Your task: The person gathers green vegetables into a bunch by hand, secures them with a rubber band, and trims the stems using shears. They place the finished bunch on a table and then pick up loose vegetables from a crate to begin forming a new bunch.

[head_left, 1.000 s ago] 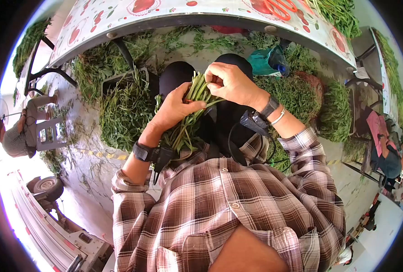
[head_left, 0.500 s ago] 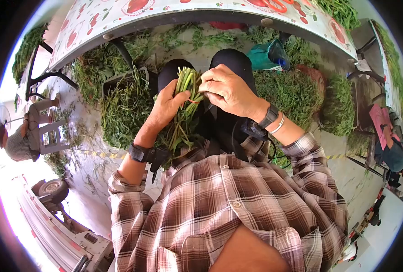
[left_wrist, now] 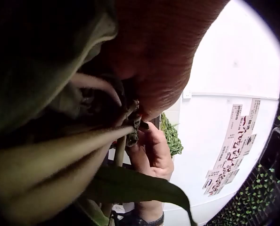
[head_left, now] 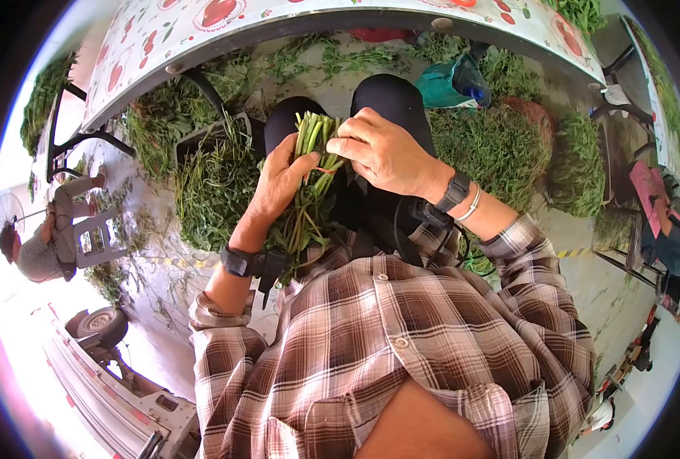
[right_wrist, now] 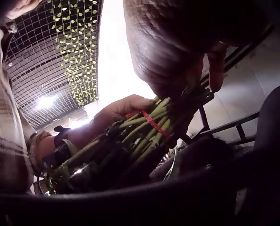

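Observation:
In the head view my left hand (head_left: 279, 183) grips a bunch of leafy green stems (head_left: 306, 222) over my lap, thumb across the front. The pale cut ends point up toward the table, and the leaves hang back toward my shirt. A thin red tie (right_wrist: 154, 123) circles the stems just beside my left thumb, as the right wrist view shows. My right hand (head_left: 392, 157) is at the right side of the bunch, fingers bent at the stems near their cut ends. In the left wrist view, its thumb and fingers (left_wrist: 155, 148) pinch by the stems.
A table with a fruit-patterned cover (head_left: 275, 14) spans the front. A crate (head_left: 194, 141) heaped with greens stands at left; more green piles (head_left: 493, 149) and a teal bag (head_left: 445, 83) lie at right. Other people sit at far left (head_left: 45, 249) and far right.
The red tie, not visible a second ago, now shows round the stems. The bunch has shifted slightly left, and my right fingers have gone from curled above it to its right side.

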`<control>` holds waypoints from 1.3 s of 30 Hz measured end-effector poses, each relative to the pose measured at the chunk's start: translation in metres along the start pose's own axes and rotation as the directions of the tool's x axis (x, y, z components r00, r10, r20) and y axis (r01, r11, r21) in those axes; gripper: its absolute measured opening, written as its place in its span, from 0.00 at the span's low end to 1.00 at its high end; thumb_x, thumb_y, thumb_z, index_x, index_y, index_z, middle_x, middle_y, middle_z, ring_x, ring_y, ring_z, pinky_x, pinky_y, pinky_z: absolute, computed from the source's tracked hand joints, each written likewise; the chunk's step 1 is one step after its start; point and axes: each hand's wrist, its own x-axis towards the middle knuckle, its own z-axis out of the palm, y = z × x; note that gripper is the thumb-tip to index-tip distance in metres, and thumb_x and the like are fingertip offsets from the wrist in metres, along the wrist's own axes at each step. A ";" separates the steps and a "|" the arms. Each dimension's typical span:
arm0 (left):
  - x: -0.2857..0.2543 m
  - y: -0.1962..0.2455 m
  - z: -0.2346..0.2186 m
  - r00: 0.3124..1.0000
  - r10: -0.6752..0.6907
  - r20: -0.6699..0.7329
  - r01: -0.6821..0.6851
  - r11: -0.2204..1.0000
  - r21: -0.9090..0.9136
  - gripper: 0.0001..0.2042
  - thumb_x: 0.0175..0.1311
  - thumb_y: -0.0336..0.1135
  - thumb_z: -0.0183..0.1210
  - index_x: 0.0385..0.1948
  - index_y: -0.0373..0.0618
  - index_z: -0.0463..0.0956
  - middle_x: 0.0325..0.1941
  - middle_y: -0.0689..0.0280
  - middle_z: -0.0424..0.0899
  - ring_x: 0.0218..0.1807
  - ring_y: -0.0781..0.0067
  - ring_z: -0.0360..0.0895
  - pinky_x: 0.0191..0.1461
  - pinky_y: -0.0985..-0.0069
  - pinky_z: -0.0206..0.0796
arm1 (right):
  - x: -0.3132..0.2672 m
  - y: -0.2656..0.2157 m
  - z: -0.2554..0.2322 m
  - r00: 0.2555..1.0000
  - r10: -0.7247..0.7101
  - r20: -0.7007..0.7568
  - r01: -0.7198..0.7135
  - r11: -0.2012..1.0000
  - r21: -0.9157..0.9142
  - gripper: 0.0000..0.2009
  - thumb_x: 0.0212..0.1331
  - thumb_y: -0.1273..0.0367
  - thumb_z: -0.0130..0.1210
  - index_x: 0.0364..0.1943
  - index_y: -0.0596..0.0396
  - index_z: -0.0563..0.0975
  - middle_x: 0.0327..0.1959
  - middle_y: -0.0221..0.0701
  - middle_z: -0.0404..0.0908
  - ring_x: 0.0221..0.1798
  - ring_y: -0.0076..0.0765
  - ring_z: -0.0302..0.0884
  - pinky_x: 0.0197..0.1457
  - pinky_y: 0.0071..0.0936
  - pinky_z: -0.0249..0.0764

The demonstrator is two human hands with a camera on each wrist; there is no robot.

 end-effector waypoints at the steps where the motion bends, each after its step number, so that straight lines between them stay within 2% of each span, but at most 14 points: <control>1: 0.000 0.002 0.001 1.000 -0.013 -0.011 0.013 1.000 -0.015 0.15 0.59 0.36 0.54 0.44 0.35 0.71 0.29 0.68 0.75 0.30 0.81 0.68 0.35 0.80 0.63 | -0.002 0.002 0.000 1.000 0.002 0.000 -0.002 1.000 0.003 0.19 0.41 0.77 0.61 0.42 0.50 0.77 0.36 0.29 0.72 0.41 0.37 0.69 0.44 0.29 0.72; 11: -0.002 0.005 -0.002 0.994 -0.108 0.028 0.110 0.990 -0.084 0.15 0.59 0.34 0.56 0.43 0.34 0.72 0.29 0.69 0.75 0.31 0.82 0.69 0.35 0.80 0.63 | -0.008 0.001 0.001 0.997 0.070 -0.024 -0.067 0.991 0.119 0.18 0.40 0.82 0.57 0.39 0.51 0.75 0.38 0.28 0.72 0.41 0.39 0.69 0.43 0.30 0.71; 14: -0.003 0.006 -0.003 0.992 -0.114 0.051 0.120 0.985 -0.126 0.14 0.58 0.33 0.56 0.44 0.35 0.71 0.32 0.69 0.76 0.32 0.83 0.69 0.37 0.81 0.63 | -0.009 0.002 0.001 0.995 0.085 -0.047 -0.078 0.987 0.142 0.17 0.41 0.83 0.57 0.38 0.51 0.76 0.38 0.28 0.72 0.41 0.39 0.69 0.43 0.30 0.71; 16: -0.006 0.012 0.000 0.991 -0.135 -0.006 0.126 0.939 -0.320 0.15 0.58 0.32 0.55 0.45 0.36 0.71 0.35 0.69 0.76 0.34 0.83 0.69 0.38 0.83 0.62 | -0.011 0.001 0.001 0.993 0.090 -0.071 -0.079 0.986 0.150 0.17 0.41 0.83 0.57 0.37 0.51 0.76 0.38 0.28 0.73 0.41 0.38 0.69 0.43 0.29 0.70; 20: -0.009 0.012 -0.005 0.992 -0.123 -0.006 0.117 0.958 -0.260 0.15 0.58 0.31 0.55 0.47 0.38 0.70 0.38 0.68 0.76 0.37 0.82 0.70 0.41 0.83 0.63 | -0.011 -0.002 0.000 0.981 0.175 -0.080 -0.149 0.954 0.261 0.14 0.44 0.82 0.57 0.38 0.54 0.77 0.42 0.29 0.73 0.43 0.37 0.71 0.44 0.28 0.71; 25: -0.012 0.020 -0.008 0.991 -0.132 0.024 0.132 0.929 -0.347 0.19 0.56 0.29 0.56 0.51 0.37 0.67 0.43 0.64 0.77 0.42 0.78 0.74 0.46 0.80 0.67 | -0.002 -0.003 -0.007 0.958 0.247 -0.148 -0.182 0.918 0.352 0.12 0.48 0.80 0.57 0.39 0.56 0.76 0.42 0.30 0.73 0.42 0.35 0.73 0.42 0.27 0.73; 27: -0.014 0.022 -0.009 0.990 -0.136 0.032 0.139 0.927 -0.348 0.21 0.55 0.28 0.57 0.52 0.36 0.66 0.44 0.64 0.77 0.42 0.77 0.75 0.47 0.79 0.67 | 0.000 -0.003 -0.009 0.901 0.427 -0.075 -0.335 0.796 0.504 0.13 0.50 0.78 0.58 0.41 0.55 0.76 0.42 0.30 0.73 0.42 0.31 0.73 0.43 0.24 0.73; 28: -0.014 0.023 -0.010 0.990 -0.132 0.048 0.141 0.926 -0.350 0.23 0.54 0.29 0.59 0.52 0.36 0.66 0.44 0.63 0.77 0.43 0.77 0.76 0.48 0.79 0.68 | -0.003 0.002 -0.007 0.888 0.459 0.007 -0.376 0.720 0.584 0.18 0.53 0.73 0.61 0.49 0.54 0.73 0.44 0.29 0.71 0.45 0.26 0.71 0.46 0.22 0.72; 29: -0.015 0.023 -0.010 0.990 -0.128 0.064 0.143 0.925 -0.353 0.24 0.52 0.29 0.60 0.53 0.36 0.66 0.44 0.63 0.77 0.43 0.76 0.76 0.49 0.78 0.68 | -0.005 0.004 -0.004 0.888 0.459 0.006 -0.376 0.720 0.583 0.18 0.53 0.73 0.61 0.49 0.54 0.73 0.44 0.29 0.71 0.45 0.26 0.71 0.46 0.22 0.72; 31: -0.018 0.027 -0.009 0.989 -0.134 0.057 0.145 0.928 -0.344 0.25 0.51 0.30 0.61 0.53 0.36 0.66 0.44 0.63 0.77 0.43 0.75 0.76 0.50 0.78 0.68 | -0.010 0.007 0.002 0.841 0.482 0.245 -0.465 0.416 0.781 0.24 0.56 0.70 0.60 0.57 0.56 0.67 0.52 0.30 0.68 0.53 0.27 0.67 0.53 0.25 0.72; 33: -0.022 0.031 -0.010 0.989 -0.140 0.050 0.149 0.931 -0.335 0.26 0.50 0.31 0.63 0.53 0.36 0.66 0.44 0.64 0.77 0.43 0.75 0.76 0.50 0.78 0.68 | -0.010 0.007 0.010 0.810 0.418 0.411 -0.544 0.273 0.793 0.33 0.55 0.67 0.62 0.64 0.53 0.59 0.54 0.30 0.65 0.55 0.26 0.64 0.54 0.23 0.70; 35: -0.027 0.036 -0.010 0.985 -0.160 0.062 0.171 0.936 -0.307 0.27 0.49 0.31 0.64 0.53 0.36 0.66 0.45 0.64 0.77 0.45 0.75 0.76 0.52 0.77 0.67 | -0.007 -0.005 0.013 0.804 0.394 0.445 -0.548 0.199 0.813 0.39 0.51 0.61 0.67 0.66 0.52 0.57 0.55 0.33 0.67 0.54 0.27 0.68 0.54 0.24 0.69; 37: -0.031 0.038 -0.008 0.985 -0.157 0.066 0.169 0.937 -0.305 0.29 0.47 0.32 0.65 0.53 0.36 0.65 0.46 0.63 0.77 0.46 0.75 0.75 0.53 0.76 0.66 | -0.001 -0.013 0.010 0.757 0.359 0.547 -0.615 0.106 0.781 0.40 0.52 0.65 0.65 0.68 0.48 0.55 0.60 0.31 0.62 0.58 0.28 0.64 0.60 0.26 0.65; 39: -0.038 0.041 -0.009 0.985 -0.160 0.060 0.168 0.972 -0.167 0.30 0.46 0.32 0.67 0.53 0.35 0.65 0.47 0.63 0.76 0.47 0.75 0.74 0.55 0.75 0.65 | 0.007 -0.018 0.015 0.845 0.290 0.449 -0.504 0.149 0.851 0.40 0.51 0.64 0.66 0.68 0.47 0.56 0.62 0.31 0.61 0.60 0.29 0.64 0.64 0.28 0.62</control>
